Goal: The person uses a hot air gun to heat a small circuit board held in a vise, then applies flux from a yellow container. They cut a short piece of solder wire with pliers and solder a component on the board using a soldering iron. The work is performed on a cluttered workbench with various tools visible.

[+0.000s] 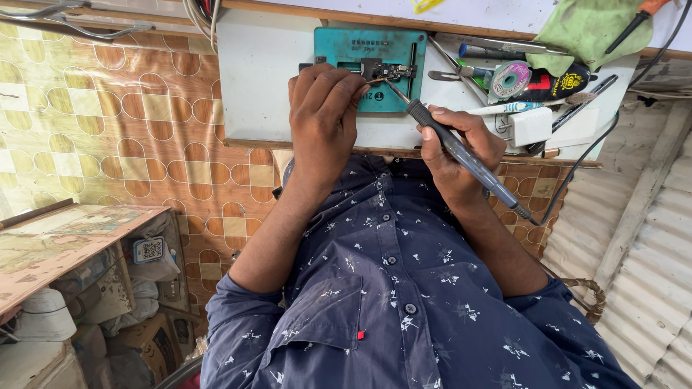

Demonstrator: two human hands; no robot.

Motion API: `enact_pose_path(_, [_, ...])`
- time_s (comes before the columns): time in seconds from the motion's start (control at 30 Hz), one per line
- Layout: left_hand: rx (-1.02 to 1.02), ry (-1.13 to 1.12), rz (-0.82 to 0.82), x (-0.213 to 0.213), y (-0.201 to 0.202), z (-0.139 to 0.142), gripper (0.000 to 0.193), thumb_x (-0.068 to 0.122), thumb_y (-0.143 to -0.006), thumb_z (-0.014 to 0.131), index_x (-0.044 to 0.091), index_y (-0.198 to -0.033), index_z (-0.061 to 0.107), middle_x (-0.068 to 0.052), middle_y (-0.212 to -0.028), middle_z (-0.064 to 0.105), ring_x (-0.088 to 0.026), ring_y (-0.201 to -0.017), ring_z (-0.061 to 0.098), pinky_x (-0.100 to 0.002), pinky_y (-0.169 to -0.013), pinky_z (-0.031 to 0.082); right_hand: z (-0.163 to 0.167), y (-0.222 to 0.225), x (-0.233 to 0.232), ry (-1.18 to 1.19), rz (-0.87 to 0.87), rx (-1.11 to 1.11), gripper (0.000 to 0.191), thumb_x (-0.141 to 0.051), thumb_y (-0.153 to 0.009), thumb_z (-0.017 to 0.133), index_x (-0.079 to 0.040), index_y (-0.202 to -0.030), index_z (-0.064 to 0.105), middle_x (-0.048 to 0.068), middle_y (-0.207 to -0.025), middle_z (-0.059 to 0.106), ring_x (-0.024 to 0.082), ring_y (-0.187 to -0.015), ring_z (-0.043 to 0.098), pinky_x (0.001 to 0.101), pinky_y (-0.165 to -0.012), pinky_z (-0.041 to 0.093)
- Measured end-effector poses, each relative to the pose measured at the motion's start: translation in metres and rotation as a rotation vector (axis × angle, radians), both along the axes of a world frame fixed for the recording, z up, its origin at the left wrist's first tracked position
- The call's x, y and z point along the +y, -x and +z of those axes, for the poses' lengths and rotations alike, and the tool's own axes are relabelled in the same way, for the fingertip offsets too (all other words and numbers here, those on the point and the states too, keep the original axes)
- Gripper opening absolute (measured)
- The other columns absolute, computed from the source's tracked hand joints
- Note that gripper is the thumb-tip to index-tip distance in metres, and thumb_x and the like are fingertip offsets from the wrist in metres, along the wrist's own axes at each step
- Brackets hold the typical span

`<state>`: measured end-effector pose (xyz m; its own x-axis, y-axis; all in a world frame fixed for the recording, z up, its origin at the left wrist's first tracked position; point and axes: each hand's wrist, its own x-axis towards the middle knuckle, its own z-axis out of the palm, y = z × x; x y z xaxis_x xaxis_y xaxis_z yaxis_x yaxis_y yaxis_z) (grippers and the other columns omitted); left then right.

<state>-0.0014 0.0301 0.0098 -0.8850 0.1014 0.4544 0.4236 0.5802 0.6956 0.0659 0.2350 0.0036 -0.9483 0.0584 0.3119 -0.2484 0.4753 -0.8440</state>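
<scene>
A small dark circuit board (pixel 391 70) is clamped in a teal holder plate (pixel 339 45) on the white worktop (pixel 259 65). My left hand (pixel 324 115) rests on the plate, its fingertips pressing beside the board. In my right hand (pixel 455 155) is a grey soldering iron (pixel 461 155), held like a pen, and its thin tip touches the board from the right. Its cord runs off towards the lower right.
Right of the plate lie tweezers (pixel 450 61), a solder wick spool (pixel 509 79), a white charger block (pixel 532 126), pens and a green cloth (pixel 587 29). A patterned tiled floor (pixel 108 122) is at left, with a low wooden table (pixel 50 241) and a corrugated sheet (pixel 641 252) at right.
</scene>
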Motion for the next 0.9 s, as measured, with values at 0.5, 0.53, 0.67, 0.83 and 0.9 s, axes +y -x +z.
enact_pose_path(0.5, [-0.017,-0.016,0.003,-0.0008,-0.0007,-0.0018,0.007,0.005,-0.096,0.078,0.006,-0.1,0.072,-0.003,-0.102,0.07,-0.023,-0.104,0.062,-0.038,-0.091,0.047,0.0051,0.0028,-0.0022,-0.009,0.022,0.009,0.024,-0.015,-0.106,0.074,0.003,-0.116,0.062,0.018,-0.104,0.077,0.022,-0.094,0.079,0.0254,-0.076,0.065])
enact_pose_path(0.53, [-0.016,-0.017,0.002,-0.0009,-0.0008,-0.0018,0.007,0.005,-0.096,0.078,0.006,-0.1,0.072,-0.003,-0.101,0.07,-0.023,-0.104,0.063,-0.038,-0.091,0.047,0.0055,0.0029,-0.0022,-0.016,0.022,0.008,0.024,-0.015,-0.106,0.074,0.003,-0.116,0.062,0.018,-0.103,0.077,0.021,-0.093,0.079,0.0251,-0.075,0.065])
enact_pose_path(0.67, [-0.009,-0.018,-0.003,-0.0013,-0.0011,-0.0022,0.008,0.005,-0.096,0.078,0.005,-0.1,0.072,-0.004,-0.101,0.07,-0.024,-0.105,0.063,-0.039,-0.092,0.048,0.0062,0.0029,-0.002,-0.031,0.02,0.014,0.024,-0.016,-0.106,0.074,0.002,-0.116,0.062,0.017,-0.101,0.077,0.02,-0.092,0.079,0.0244,-0.074,0.063])
enact_pose_path(0.83, [-0.009,-0.03,-0.005,-0.0021,-0.0014,-0.003,0.008,0.004,-0.096,0.077,0.005,-0.101,0.072,-0.004,-0.101,0.07,-0.024,-0.105,0.063,-0.039,-0.091,0.049,0.007,0.0021,-0.0014,-0.027,0.022,-0.003,0.025,-0.017,-0.106,0.075,0.003,-0.116,0.063,0.016,-0.1,0.077,0.019,-0.09,0.079,0.0239,-0.073,0.062])
enact_pose_path(0.9, [-0.012,-0.03,-0.004,-0.0024,-0.0018,-0.0032,0.008,0.004,-0.096,0.077,0.005,-0.101,0.072,-0.005,-0.102,0.07,-0.024,-0.106,0.063,-0.039,-0.092,0.049,0.007,0.0022,-0.0014,-0.031,0.018,-0.006,0.025,-0.017,-0.105,0.076,0.003,-0.115,0.064,0.016,-0.1,0.077,0.019,-0.088,0.078,0.0239,-0.072,0.062])
